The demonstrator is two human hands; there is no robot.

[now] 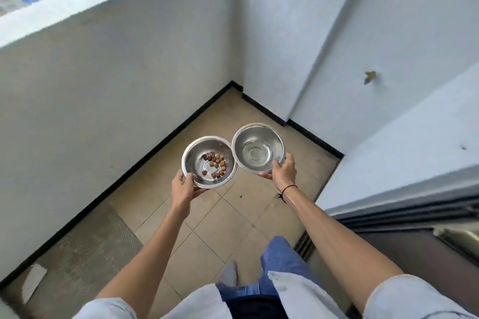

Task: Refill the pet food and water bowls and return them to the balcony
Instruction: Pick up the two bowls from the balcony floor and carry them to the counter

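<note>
Food bowl (209, 161) and water bowl (258, 147) seemingly level.

No text, label, brand, number or sign can be read anywhere in the view; the walls, the floor tiles and both steel bowls bear no lettering.

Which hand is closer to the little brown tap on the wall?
Right. The right hand, holding the water bowl, is nearer the tap; the left hand holds the food bowl farther away.

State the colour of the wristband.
Black: a thin cord on the right wrist, head view.
</note>
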